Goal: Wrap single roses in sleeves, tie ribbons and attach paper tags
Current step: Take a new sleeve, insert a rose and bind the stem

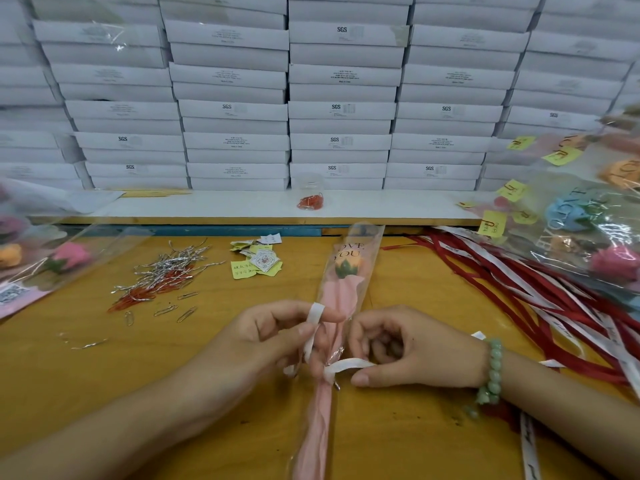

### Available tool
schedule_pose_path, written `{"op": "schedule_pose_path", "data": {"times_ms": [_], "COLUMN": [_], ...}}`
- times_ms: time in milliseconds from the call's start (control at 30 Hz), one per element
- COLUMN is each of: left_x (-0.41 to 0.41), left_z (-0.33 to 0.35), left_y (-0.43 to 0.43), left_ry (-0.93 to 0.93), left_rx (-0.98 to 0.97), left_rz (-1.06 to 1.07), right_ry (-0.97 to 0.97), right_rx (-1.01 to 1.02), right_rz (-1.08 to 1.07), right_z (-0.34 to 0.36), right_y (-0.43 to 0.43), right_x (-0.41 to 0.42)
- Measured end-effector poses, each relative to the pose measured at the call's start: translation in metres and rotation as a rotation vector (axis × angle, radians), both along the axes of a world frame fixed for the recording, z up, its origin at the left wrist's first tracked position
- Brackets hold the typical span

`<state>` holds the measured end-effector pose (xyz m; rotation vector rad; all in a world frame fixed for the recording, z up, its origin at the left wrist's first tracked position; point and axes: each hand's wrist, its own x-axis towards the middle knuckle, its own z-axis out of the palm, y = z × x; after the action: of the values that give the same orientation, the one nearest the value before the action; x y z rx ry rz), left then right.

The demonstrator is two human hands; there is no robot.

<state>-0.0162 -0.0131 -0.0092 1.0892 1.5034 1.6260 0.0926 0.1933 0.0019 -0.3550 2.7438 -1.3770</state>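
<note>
Yellow table (pixel 398 427), wall of white boxes (pixel 339 109) behind; sleeved rose (pixel 341 285) lies mid-table, bloom away from the person. White ribbon (pixel 348 364) wraps the sleeve at the stem: left hand (pixel 263 337) pinches one end up, right hand (pixel 412 351) pinches the other, fingers curled. Tags (pixel 258 261) and paper clips (pixel 162 278) left of the rose, ribbons (pixel 540 296) right.

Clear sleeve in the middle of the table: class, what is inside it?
Inside the clear sleeve: an orange rose with green sepals, above pink paper wrap. The stem is covered by that wrap.
</note>
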Motion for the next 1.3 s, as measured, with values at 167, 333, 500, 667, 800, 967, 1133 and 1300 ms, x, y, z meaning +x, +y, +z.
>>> {"op": "schedule_pose_path", "data": {"times_ms": [167, 333, 500, 667, 800, 967, 1133, 1300], "left_x": [0.004, 0.007, 0.013, 0.01, 0.011, 0.012, 0.009, 0.008], "left_z": [-0.007, -0.007, -0.003, -0.003, -0.003, -0.006, -0.009, -0.01], "left_y": [0.004, 0.004, 0.003, -0.002, -0.001, 0.004, 0.003, 0.002], "left_ry": [0.051, 0.118, 0.171, 0.204, 0.219, 0.195, 0.191, 0.132], "left_rx": [-0.036, -0.094, -0.134, -0.142, -0.154, -0.127, -0.13, -0.133], "left_rz": [-0.006, -0.006, -0.061, -0.067, -0.056, -0.008, 0.031, 0.028], "right_ry": [-0.09, -0.052, -0.006, -0.01, 0.01, 0.098, 0.3, 0.314], "right_rx": [-0.268, -0.52, -0.607, -0.656, -0.652, -0.579, -0.376, -0.116], "right_rz": [-0.025, -0.061, -0.068, -0.077, -0.085, -0.14, -0.256, -0.299], "right_z": [0.005, 0.008, 0.01, 0.011, 0.013, 0.013, 0.011, 0.005], "right_y": [-0.002, -0.013, -0.025, -0.032, -0.035, -0.036, -0.034, -0.025], "right_x": [0.0, 0.002, 0.004, 0.006, 0.006, 0.007, 0.007, 0.004]}}
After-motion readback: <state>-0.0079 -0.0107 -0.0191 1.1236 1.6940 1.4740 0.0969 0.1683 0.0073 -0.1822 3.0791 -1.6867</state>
